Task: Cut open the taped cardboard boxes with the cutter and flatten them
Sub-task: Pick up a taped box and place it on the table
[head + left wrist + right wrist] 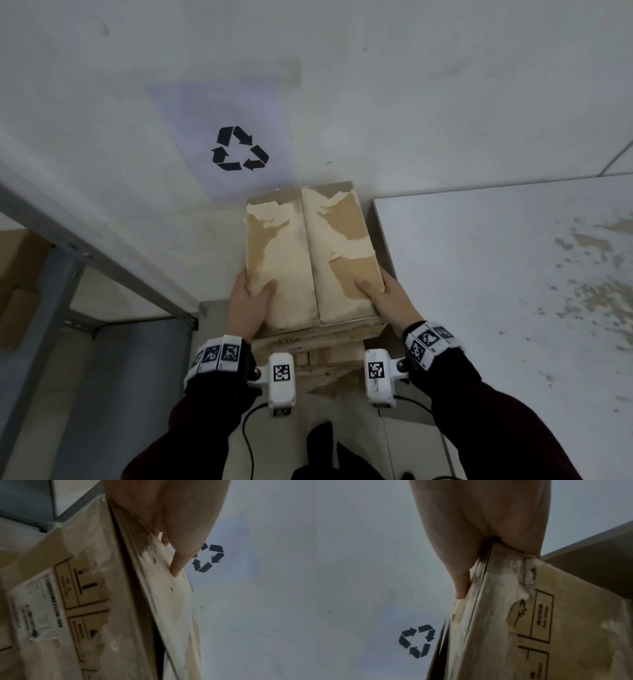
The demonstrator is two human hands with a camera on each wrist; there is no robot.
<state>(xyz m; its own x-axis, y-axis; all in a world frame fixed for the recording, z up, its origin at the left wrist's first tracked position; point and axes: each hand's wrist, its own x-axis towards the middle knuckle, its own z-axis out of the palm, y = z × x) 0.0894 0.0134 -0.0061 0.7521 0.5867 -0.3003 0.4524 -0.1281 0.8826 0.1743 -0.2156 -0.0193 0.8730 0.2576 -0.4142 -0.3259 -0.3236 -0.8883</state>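
Observation:
A flattened cardboard box (310, 253) with torn, peeled paper on its face lies on top of a stack of flattened boxes (322, 339) against the wall. My left hand (251, 294) grips its near left edge, thumb (178, 566) on top and fingers underneath. My right hand (383, 293) grips the near right edge the same way, thumb (462, 588) pressed on the top face. Printed handling symbols and a label show on the cardboard (68, 601) in the wrist views. No cutter is in view.
A sheet with a black recycling sign (239, 147) hangs on the white wall behind the stack. A worn white table (496, 274) stands close on the right. A grey metal shelf frame (68, 274) with more cardboard (17, 270) stands on the left.

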